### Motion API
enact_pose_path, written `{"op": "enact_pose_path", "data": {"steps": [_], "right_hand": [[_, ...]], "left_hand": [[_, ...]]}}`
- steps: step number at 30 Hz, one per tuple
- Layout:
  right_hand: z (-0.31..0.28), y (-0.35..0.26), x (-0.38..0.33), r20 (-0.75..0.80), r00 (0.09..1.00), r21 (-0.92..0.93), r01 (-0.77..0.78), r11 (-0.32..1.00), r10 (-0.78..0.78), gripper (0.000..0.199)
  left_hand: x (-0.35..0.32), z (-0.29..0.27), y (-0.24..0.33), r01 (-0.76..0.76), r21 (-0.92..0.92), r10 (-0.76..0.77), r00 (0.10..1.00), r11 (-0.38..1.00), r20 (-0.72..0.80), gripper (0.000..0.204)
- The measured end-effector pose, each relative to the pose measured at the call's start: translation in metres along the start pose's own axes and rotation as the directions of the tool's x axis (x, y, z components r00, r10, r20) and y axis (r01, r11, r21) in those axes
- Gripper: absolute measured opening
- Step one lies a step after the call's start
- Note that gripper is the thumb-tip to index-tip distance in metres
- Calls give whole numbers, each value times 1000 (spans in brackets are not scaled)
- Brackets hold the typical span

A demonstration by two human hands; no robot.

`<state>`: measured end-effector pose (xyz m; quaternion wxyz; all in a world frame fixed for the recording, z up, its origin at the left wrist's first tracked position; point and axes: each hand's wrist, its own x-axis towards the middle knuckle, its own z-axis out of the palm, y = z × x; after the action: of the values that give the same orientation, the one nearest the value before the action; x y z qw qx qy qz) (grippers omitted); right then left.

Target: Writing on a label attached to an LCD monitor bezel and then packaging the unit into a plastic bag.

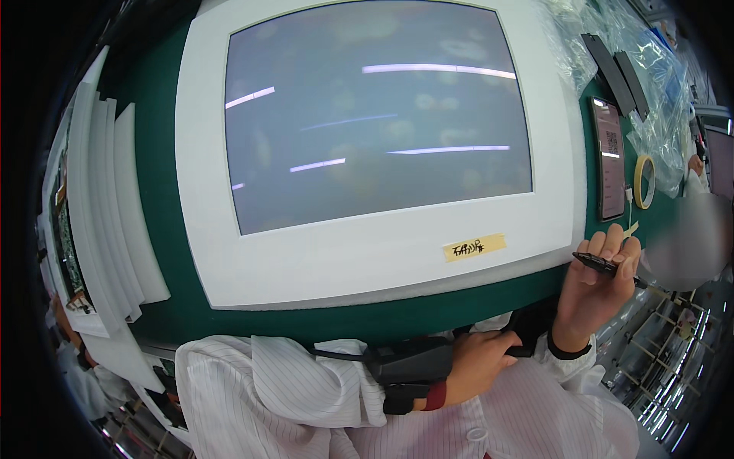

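My right hand point(596, 287) is raised at the table's right front corner, its fingers closed around a slim dark pen-like tool point(592, 262) with a pointed end toward the left. Close to my body, my left hand point(478, 367) is bent inward with its fingers curled at a dark item point(521, 351), too hidden to name. A black device point(409, 361) is strapped on my left wrist. In front of me lies a large white-framed display panel point(321, 268), its grey screen point(375, 130) reflecting ceiling lights. A yellow tape label point(474, 247) sticks to its near frame.
On the green table point(157, 191), a phone point(608, 161), a tape roll point(645, 182), black strips point(609, 75) and clear plastic wrap point(661, 145) lie right of the panel. White sheets point(122, 206) stand at the left, beside a circuit board point(69, 252).
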<state>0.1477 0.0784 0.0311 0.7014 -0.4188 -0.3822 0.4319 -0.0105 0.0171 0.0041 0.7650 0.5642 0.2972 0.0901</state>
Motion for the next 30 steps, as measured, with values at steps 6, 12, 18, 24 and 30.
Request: {"op": "enact_pose_path", "data": {"steps": [6,12,18,24,30], "right_hand": [[3,9,2,16,1000,8,-7,1000,6,22],[2,12,0,48,997,-18,61,998,-60,22],[2,13,0,67,997,2,49,999,-49,20],[2,11,0,56,997,-23,63,998,-62,22],[22,2,6,61,998,-189,34,981,-22,25]], "left_hand": [[1,1,-1,-2,-12,2,1000,1000,-8,21],[1,2,-1,-9,-2,9,1000,1000,-13,20],[0,1,-1,-1,-16,1,1000,1000,-6,22],[2,1,1,11,-16,-11,1000,1000,11,23],[3,1,-2,13,-23,-13,1000,1000,16,24]]}}
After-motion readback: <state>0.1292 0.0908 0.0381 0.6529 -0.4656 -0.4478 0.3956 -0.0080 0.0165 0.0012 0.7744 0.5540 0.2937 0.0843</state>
